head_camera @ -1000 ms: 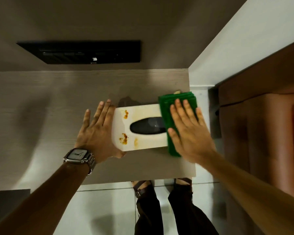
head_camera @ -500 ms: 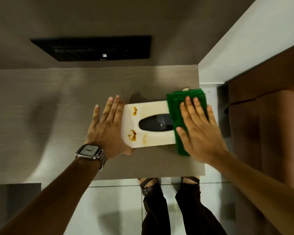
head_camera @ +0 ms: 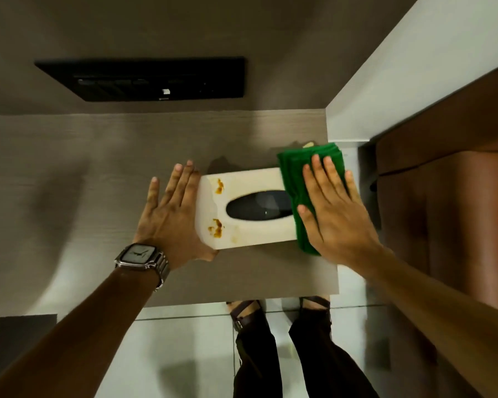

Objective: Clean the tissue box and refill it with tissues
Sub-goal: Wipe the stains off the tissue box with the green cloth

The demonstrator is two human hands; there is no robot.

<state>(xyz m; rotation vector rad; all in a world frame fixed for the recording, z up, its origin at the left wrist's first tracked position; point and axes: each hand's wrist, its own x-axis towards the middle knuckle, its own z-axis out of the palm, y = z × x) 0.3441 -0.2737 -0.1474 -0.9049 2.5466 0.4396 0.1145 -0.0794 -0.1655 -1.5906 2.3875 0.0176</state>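
Observation:
A cream tissue box [head_camera: 250,182] lies flat on the wooden tabletop [head_camera: 98,173]. Its dark oval slot [head_camera: 256,209] shows no tissue. Orange-brown stains [head_camera: 216,227] mark its left end. My left hand [head_camera: 170,216], fingers straight, presses flat against the box's left side, with the thumb at its near corner. A folded green cloth [head_camera: 292,170] covers the box's right end. My right hand [head_camera: 334,208] lies flat on the cloth with fingers spread.
A black panel [head_camera: 156,79] is set in the wall behind the table. A white wall [head_camera: 414,67] and brown furniture [head_camera: 457,196] stand close on the right. The table's right edge runs just past the box. My legs show below the near edge.
The box, the cloth and both hands keep the same places relative to one another. The whole scene shifts slightly in view as my head moves.

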